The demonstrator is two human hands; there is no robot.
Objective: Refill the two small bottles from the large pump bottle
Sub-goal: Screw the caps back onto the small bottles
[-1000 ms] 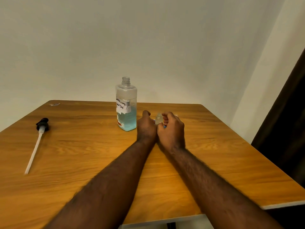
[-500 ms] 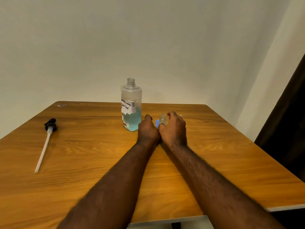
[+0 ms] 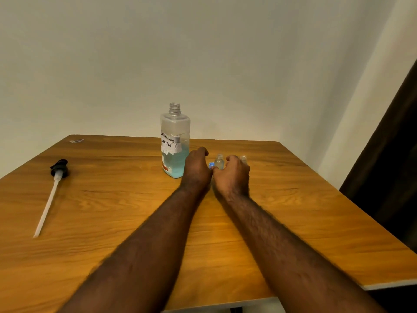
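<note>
Just right of the open large bottle (image 3: 175, 143), the left hand (image 3: 197, 168) and right hand (image 3: 232, 175) crowd a small bottle (image 3: 219, 162), a second small bottle (image 3: 243, 158) and a blue cap (image 3: 211, 164). I cannot tell if either grip holds anything. Knuckles could topple those light bottles.

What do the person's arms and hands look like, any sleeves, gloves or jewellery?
The left forearm and right forearm are bare and hairy, no sleeve in view. The left hand and right hand are ungloved; no watch, ring or bracelet shows.
</note>
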